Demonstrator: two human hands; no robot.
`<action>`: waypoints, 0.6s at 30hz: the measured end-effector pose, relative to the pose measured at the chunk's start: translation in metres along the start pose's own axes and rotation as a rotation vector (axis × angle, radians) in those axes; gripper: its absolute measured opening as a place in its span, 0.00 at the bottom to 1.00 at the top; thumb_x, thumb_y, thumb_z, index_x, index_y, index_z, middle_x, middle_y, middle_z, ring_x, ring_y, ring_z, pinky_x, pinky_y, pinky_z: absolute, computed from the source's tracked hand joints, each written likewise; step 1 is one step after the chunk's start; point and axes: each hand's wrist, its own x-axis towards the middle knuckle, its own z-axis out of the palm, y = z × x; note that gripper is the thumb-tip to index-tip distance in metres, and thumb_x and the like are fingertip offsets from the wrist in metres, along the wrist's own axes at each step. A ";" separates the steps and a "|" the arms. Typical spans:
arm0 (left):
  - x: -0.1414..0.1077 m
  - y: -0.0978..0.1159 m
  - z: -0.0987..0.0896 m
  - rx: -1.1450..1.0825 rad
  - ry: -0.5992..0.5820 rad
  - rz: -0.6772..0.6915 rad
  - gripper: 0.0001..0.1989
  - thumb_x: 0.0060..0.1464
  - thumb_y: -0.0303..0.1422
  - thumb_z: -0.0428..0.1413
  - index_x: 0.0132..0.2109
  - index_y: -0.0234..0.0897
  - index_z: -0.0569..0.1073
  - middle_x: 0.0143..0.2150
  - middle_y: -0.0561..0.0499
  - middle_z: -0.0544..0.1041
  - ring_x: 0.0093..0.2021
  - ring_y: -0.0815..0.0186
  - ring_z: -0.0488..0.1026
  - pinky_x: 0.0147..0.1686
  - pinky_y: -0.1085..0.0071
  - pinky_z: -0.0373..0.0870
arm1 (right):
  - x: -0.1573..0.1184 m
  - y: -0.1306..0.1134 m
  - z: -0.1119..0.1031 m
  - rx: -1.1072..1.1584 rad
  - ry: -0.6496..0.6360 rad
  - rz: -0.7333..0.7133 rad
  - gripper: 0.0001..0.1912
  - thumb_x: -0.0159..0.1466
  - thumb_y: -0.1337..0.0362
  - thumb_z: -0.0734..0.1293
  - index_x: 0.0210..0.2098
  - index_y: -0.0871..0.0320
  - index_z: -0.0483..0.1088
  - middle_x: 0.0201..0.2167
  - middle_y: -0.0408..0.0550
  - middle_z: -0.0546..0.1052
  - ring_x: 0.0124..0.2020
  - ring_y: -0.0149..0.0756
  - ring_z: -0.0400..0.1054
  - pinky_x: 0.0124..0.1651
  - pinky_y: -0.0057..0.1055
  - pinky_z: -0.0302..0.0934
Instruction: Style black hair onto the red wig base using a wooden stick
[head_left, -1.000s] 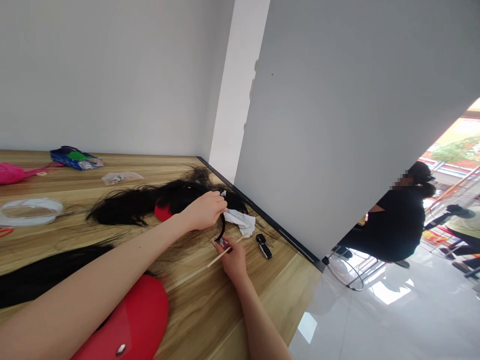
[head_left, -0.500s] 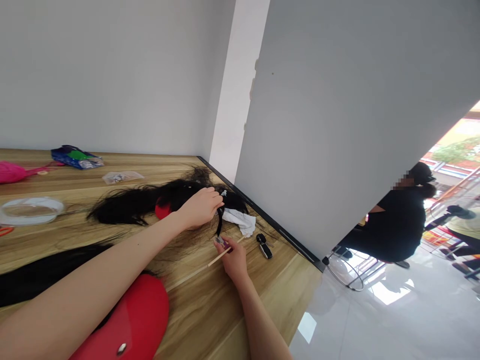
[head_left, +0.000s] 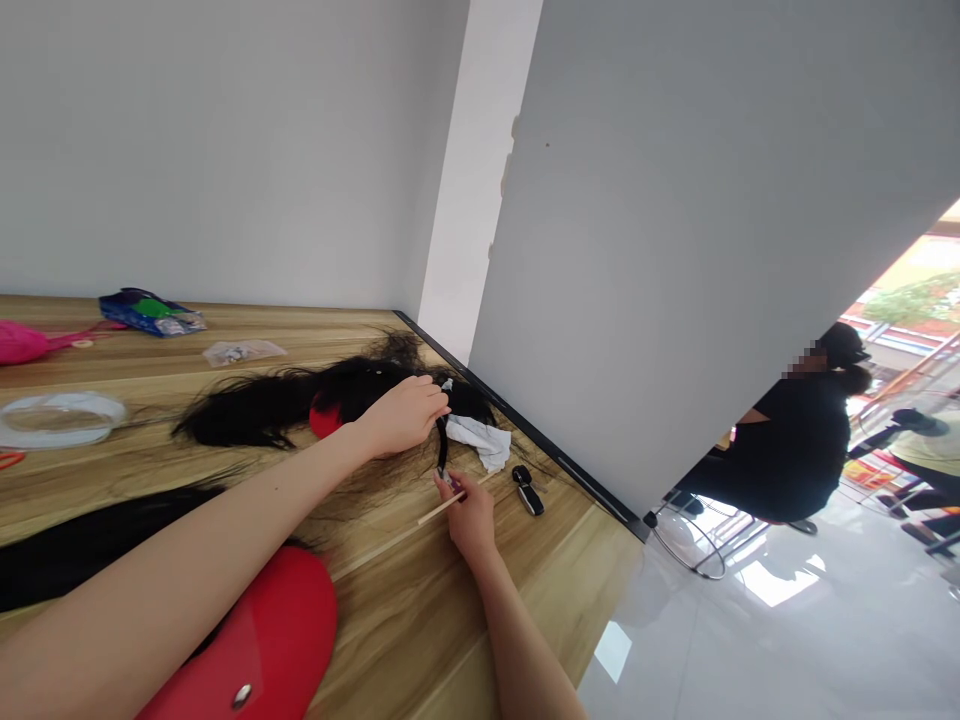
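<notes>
A thin black strand of hair (head_left: 442,445) runs between my two hands. My left hand (head_left: 405,412) is closed on its upper end, above a mass of loose black hair (head_left: 255,405). Lower down, my right hand (head_left: 471,510) pinches the strand's other end together with a small object too small to make out. A thin wooden stick (head_left: 435,513) also sticks out from my right hand. Part of a red object (head_left: 325,418) shows under the hair, beside my left wrist. Just behind my right hand lies a crumpled white cloth (head_left: 484,440).
Black car keys (head_left: 529,492) lie right of my right hand. A red pad (head_left: 289,630) and more black hair (head_left: 90,540) lie under my left forearm. A clear ring-shaped item (head_left: 64,420), plastic bag (head_left: 244,351) and blue packet (head_left: 150,312) are at left. A person (head_left: 787,450) sits at right.
My right hand has shifted very slightly, and the strand between my hands now curves a little more to the right. The stick has tilted slightly. My left hand is nearly still.
</notes>
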 end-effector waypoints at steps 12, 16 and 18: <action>0.000 0.001 -0.001 0.022 -0.016 -0.013 0.15 0.63 0.30 0.46 0.28 0.36 0.69 0.31 0.46 0.73 0.34 0.62 0.67 0.39 0.64 0.64 | 0.001 0.003 0.000 -0.015 -0.013 0.010 0.17 0.62 0.55 0.64 0.38 0.59 0.79 0.30 0.52 0.81 0.32 0.41 0.74 0.37 0.32 0.65; 0.000 0.000 0.001 0.047 -0.024 -0.073 0.15 0.63 0.30 0.47 0.28 0.35 0.70 0.31 0.46 0.74 0.36 0.62 0.69 0.41 0.63 0.66 | 0.000 0.003 0.000 -0.028 -0.009 0.036 0.17 0.60 0.54 0.66 0.39 0.60 0.79 0.31 0.53 0.81 0.33 0.43 0.75 0.37 0.32 0.65; 0.001 -0.002 0.002 0.063 -0.028 -0.129 0.13 0.63 0.31 0.48 0.31 0.34 0.71 0.32 0.47 0.74 0.37 0.62 0.70 0.42 0.62 0.68 | 0.000 0.003 -0.001 -0.032 -0.002 0.048 0.17 0.59 0.54 0.67 0.40 0.60 0.79 0.32 0.53 0.82 0.33 0.44 0.75 0.38 0.33 0.66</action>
